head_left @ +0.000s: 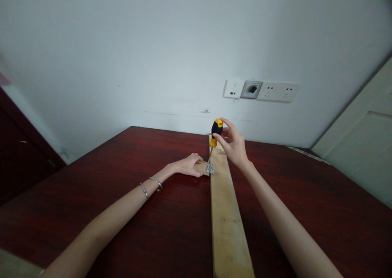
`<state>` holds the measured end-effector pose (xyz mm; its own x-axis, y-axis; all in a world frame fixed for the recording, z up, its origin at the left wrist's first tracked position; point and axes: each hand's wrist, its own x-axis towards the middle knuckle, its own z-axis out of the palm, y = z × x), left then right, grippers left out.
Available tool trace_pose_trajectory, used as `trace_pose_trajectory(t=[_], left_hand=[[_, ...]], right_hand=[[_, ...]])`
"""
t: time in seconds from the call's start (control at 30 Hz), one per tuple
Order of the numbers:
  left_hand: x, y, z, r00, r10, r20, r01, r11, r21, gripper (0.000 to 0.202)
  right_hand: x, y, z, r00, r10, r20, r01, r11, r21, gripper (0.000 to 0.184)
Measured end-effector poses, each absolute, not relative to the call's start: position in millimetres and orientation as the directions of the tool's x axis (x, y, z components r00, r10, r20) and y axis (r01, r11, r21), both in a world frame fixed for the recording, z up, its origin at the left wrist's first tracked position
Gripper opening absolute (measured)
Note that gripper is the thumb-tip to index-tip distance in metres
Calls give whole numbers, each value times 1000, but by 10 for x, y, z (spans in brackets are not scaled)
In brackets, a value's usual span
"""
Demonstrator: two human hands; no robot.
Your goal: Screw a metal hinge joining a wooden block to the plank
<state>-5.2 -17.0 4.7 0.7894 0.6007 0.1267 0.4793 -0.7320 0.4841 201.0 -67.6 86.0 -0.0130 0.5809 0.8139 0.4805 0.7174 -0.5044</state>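
My right hand (233, 144) grips a screwdriver (217, 127) with a black and yellow handle between thumb and fingers. Its shaft points down, slightly tilted, and the tip meets a small metal hinge (210, 168). That hinge spans from a short wooden block (201, 168) to a long wooden plank (228, 212). Around the short block my left hand (189, 165) is closed, pressing it against the plank's left edge. Whether a screw sits under the tip is too small to tell.
The plank lies lengthwise on a dark red wooden table (159, 229), its far end near the white wall (171, 65). Wall sockets (277, 91) are mounted behind the table. A pale door panel (364, 135) stands at the right.
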Motion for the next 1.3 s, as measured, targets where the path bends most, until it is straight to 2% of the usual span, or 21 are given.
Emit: trace_pose_trajectory(t=[0.3, 0.53, 0.63, 0.8, 1.1, 1.3], left_hand=[[-32, -199, -27, 790, 587, 176, 472, -767, 435, 52], [-26, -208, -63, 764, 602, 233, 455, -759, 466, 52], [-31, -202, -86, 762, 600, 245, 445, -759, 475, 51], [-38, -214, -99, 756, 603, 252, 440, -755, 486, 50], [-42, -191, -156, 746, 606, 276, 426, -753, 501, 51], [-41, -189, -149, 754, 588, 293, 404, -766, 499, 50]], right_hand=[[1992, -723, 924, -20, 519, 854, 557, 716, -421, 50], [1976, -710, 957, -52, 467, 883, 580, 734, -355, 50], [1963, -685, 955, -28, 485, 874, 554, 736, -390, 44], [1942, -685, 978, 9, 553, 833, 507, 715, -481, 45], [2008, -698, 1063, -169, 639, 750, 476, 720, -506, 54], [2012, -621, 1060, -148, 634, 759, 433, 731, -527, 55]])
